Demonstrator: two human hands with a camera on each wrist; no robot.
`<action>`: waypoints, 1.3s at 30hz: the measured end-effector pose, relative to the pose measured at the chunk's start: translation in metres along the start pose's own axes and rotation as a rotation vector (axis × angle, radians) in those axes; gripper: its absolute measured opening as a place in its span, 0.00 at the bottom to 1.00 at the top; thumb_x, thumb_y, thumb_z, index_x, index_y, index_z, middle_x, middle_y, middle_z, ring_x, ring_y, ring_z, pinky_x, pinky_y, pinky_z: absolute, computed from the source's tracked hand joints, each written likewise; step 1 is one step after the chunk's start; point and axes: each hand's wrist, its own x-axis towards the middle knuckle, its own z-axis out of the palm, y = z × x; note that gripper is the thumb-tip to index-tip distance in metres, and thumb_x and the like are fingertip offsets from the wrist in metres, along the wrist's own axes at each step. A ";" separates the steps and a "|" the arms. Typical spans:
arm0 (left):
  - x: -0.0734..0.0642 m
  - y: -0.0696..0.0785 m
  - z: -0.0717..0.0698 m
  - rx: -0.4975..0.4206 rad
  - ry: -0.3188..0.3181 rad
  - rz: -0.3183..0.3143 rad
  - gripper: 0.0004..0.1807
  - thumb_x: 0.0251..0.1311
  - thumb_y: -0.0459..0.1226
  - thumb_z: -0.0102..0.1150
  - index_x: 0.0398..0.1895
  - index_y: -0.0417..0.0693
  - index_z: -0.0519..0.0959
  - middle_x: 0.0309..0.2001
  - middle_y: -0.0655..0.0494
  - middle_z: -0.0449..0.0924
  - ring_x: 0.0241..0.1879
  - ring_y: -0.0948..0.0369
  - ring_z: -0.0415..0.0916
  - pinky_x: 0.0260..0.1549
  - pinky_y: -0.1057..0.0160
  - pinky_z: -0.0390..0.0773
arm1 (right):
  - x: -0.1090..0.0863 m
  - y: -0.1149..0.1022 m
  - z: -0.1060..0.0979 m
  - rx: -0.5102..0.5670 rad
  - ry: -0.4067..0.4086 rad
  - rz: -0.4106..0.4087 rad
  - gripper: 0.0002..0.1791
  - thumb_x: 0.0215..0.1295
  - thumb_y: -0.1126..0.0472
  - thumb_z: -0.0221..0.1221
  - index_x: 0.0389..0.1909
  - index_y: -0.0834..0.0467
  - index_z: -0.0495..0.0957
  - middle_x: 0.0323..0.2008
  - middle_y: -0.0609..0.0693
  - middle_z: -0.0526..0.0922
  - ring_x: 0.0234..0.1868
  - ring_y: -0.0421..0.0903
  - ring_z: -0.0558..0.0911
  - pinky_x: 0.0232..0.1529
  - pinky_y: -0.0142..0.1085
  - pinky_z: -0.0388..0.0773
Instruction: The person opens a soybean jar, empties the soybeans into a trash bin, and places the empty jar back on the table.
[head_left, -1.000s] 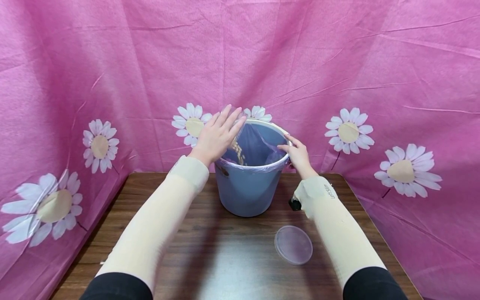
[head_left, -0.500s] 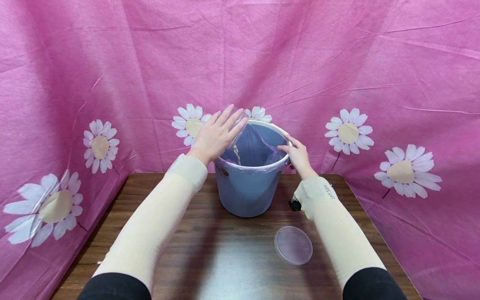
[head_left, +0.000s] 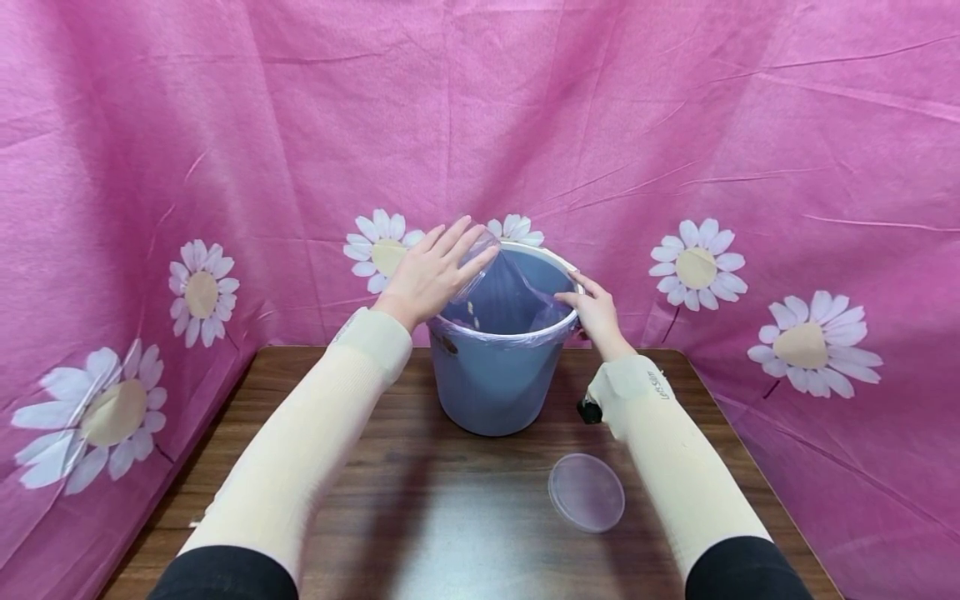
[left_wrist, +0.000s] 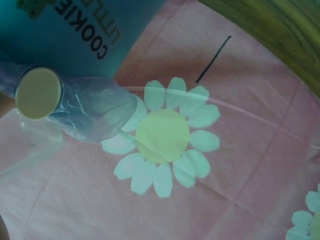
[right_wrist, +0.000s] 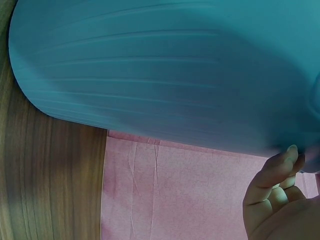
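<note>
In the head view, our left hand (head_left: 429,275) holds the clear container (left_wrist: 30,145) tilted over the left side of the bucket (head_left: 495,383), with the fingers stretched along it; the thumb we cannot see. Our right hand (head_left: 598,317) grips the rim at the other side, the thumb inside and some fingers outside. The bucket stands upright on the table (head_left: 487,533). A few pale bits (head_left: 472,313) show just within its mouth, below our left hand, so we judge that the pouring is nearly finished. The main danger, as we think, is a slip: the wall looks smooth, and if our fingers loosen, the container could drop into the bucket. If we tilt it back too early, bits could stay inside; if we swing it outward, some could scatter. The plastic bag (left_wrist: 97,110) is loose over the rim, so a careless pull by either hand could drag it inward. The lid (head_left: 587,493) lies well apart, near our right forearm.
</note>
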 end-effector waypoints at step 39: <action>0.001 0.010 0.003 0.085 0.074 0.051 0.32 0.68 0.35 0.54 0.75 0.57 0.61 0.75 0.49 0.61 0.75 0.50 0.56 0.72 0.50 0.61 | -0.001 -0.002 -0.001 -0.024 0.010 -0.010 0.34 0.59 0.55 0.65 0.68 0.42 0.71 0.65 0.59 0.73 0.15 0.38 0.68 0.15 0.30 0.70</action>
